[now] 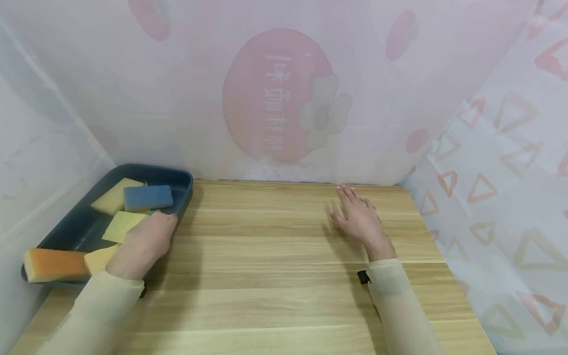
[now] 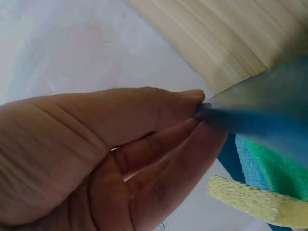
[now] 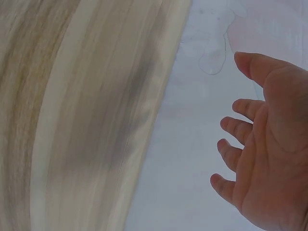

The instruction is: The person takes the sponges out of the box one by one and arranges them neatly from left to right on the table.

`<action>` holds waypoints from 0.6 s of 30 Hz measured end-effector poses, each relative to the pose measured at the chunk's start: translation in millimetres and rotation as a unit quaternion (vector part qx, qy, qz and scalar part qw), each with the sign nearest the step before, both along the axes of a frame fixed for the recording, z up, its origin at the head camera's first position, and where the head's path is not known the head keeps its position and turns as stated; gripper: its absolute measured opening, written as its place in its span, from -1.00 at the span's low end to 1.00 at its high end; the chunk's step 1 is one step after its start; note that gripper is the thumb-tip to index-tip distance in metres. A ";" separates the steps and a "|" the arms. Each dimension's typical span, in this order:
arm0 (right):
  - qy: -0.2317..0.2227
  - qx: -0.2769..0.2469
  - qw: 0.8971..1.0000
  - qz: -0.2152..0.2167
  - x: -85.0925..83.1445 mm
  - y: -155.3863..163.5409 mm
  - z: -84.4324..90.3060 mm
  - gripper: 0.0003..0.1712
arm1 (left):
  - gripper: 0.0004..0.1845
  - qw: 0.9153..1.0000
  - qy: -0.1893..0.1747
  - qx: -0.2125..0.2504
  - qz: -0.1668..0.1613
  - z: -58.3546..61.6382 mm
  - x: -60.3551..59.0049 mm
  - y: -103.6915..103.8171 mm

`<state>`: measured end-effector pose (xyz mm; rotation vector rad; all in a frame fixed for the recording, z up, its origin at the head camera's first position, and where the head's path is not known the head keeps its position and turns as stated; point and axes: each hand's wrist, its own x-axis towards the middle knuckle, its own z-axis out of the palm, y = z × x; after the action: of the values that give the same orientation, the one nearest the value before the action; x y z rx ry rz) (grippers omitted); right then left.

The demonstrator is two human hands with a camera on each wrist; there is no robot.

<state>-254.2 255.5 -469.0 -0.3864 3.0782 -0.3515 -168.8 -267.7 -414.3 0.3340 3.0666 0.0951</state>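
My left hand [image 1: 148, 241] is at the right side of a dark blue tray [image 1: 90, 235]. In the left wrist view its thumb and fingertips pinch the tray's rim [image 2: 269, 120]. Sponges lie in the tray: a blue one [image 1: 148, 198], a pale yellow one [image 1: 116, 196] and a yellow-green one [image 1: 121, 227]. An orange-topped sponge [image 1: 55, 265] and a yellow block [image 1: 99, 258], partly behind my left forearm, sit at the near end. My right hand [image 1: 358, 217] holds nothing, fingers spread above the table's far right part.
The wood-grain table [image 1: 266, 256] ends at a white printed sheet [image 1: 186, 98] along the back. Similar sheeting [image 1: 497, 162] stands on the right, and more [image 1: 40, 148] runs close beside the tray on the left.
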 end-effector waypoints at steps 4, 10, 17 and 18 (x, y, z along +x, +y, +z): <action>0.001 -0.004 1.000 0.001 0.6 -1.2 -0.4 0.01 | -0.79 1.000 0.005 0.003 -0.014 -1.6 -1.8 1.0; 0.004 -0.005 1.000 0.002 0.5 -2.4 -0.3 0.02 | -0.81 0.999 0.030 -0.006 -0.042 -6.6 -7.3 11.1; -0.004 -0.010 1.000 0.002 1.2 -3.9 0.0 0.03 | -0.73 0.995 0.067 -0.012 -0.075 -72.2 -42.2 3.6; -0.003 -0.011 1.000 0.003 1.4 -4.0 0.2 0.03 | -0.70 0.994 0.075 -0.010 -0.083 -84.8 -48.8 1.3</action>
<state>-252.8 251.5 -468.9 -0.3936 3.0690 -0.3847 -217.6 -266.4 -499.1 0.6210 3.1682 0.0316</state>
